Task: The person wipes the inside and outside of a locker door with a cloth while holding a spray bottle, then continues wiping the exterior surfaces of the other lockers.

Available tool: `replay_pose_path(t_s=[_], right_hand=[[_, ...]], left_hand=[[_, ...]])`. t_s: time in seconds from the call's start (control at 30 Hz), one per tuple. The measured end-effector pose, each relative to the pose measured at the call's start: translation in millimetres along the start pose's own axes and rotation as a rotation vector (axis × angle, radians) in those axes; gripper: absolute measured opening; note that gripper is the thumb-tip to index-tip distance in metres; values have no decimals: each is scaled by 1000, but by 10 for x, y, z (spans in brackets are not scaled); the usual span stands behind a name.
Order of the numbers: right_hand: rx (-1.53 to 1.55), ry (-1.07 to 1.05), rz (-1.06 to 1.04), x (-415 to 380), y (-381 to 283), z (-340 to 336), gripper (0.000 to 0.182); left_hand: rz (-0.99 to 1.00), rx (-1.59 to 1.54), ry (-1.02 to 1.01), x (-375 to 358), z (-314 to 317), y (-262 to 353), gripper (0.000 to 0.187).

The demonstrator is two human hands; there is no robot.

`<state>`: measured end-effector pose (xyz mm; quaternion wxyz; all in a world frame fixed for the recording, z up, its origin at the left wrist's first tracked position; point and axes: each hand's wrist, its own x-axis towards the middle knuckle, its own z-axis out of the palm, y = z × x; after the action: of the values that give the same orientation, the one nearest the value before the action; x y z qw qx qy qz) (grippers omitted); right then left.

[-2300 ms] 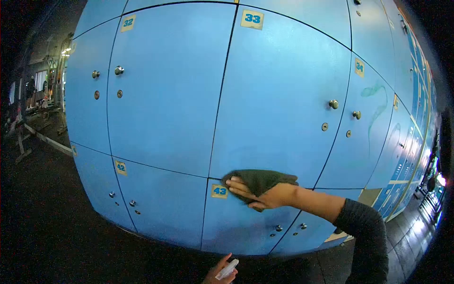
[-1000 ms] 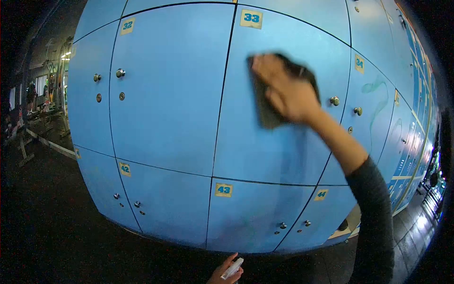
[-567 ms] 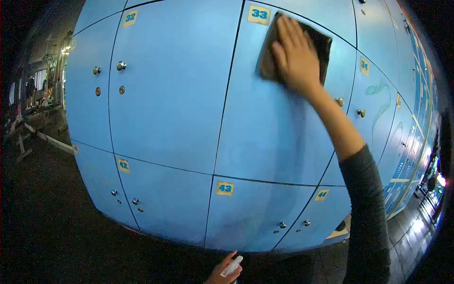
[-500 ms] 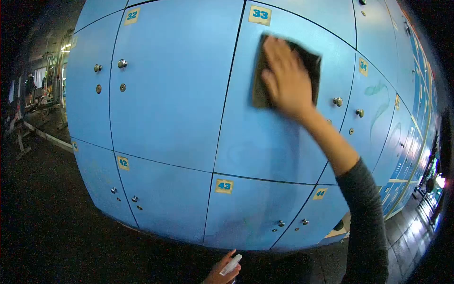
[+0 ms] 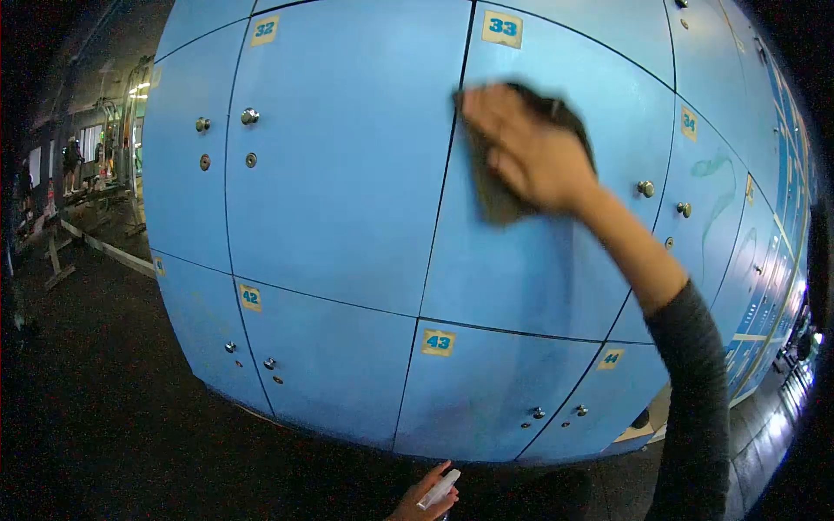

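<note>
My right hand [image 5: 534,156] presses a dark cloth [image 5: 504,200] against the blue door of locker 33 [image 5: 556,260]. The fingers lie fairly flat over the cloth, pointing up and left, and both are blurred. At the bottom of the view my left hand [image 5: 423,502] is wrapped round a spray bottle, of which mainly the white trigger head [image 5: 440,489] shows. The bottle's body is mostly hidden. A round metal knob [image 5: 645,188] sits right of the cloth on the same door.
Locker 32 [image 5: 339,174] is to the left, locker 43 [image 5: 495,382] below, and locker 34 [image 5: 699,204] with a greenish smear to the right. Dark floor [image 5: 130,391] runs along the base. Gym equipment [image 5: 95,217] and a person [image 5: 71,165] show far left.
My right hand and the cloth have moved left and slightly down across the door, now tilted toward its left edge. The view has shifted slightly. My left hand still holds the spray bottle.
</note>
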<state>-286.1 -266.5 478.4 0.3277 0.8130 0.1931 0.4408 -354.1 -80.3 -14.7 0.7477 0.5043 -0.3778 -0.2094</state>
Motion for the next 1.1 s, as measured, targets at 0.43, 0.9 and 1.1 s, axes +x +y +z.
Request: replay_pose_path(t_s=[0.43,0.9,1.1], right_hand=[[-402,443,180,490,230,115,54],[512,-674,-204,-1060,-823,248,64],[-227,321,54,-275,631,-220,51]], left_hand=[[-194,-119,19,35,23,182,59],[-181,-96,45,0,-16,124,59],[-103,-15,-19,43,-37,55,60]])
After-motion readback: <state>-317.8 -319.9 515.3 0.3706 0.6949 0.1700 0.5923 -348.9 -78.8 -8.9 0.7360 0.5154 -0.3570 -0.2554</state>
